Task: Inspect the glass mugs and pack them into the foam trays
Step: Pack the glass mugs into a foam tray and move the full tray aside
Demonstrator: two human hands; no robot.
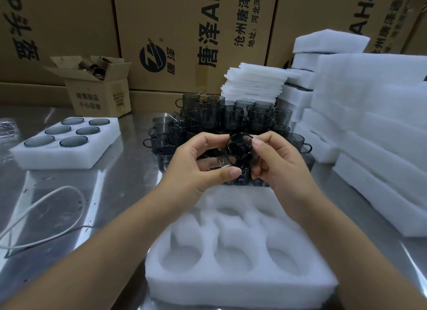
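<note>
Head view: my left hand and right hand grip a glass mug; ten-o'clock foam tray full, six-o'clock foam tray empty.

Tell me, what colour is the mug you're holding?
The mug is smoky grey, see-through glass, clearest in the head view.

left hand, right hand, fingers curled, gripping

A smoky grey mug is being held tipped on its side, just over the stacked mugs. An empty tray is lying nearest; a full tray is sitting off left, holding six.
</note>
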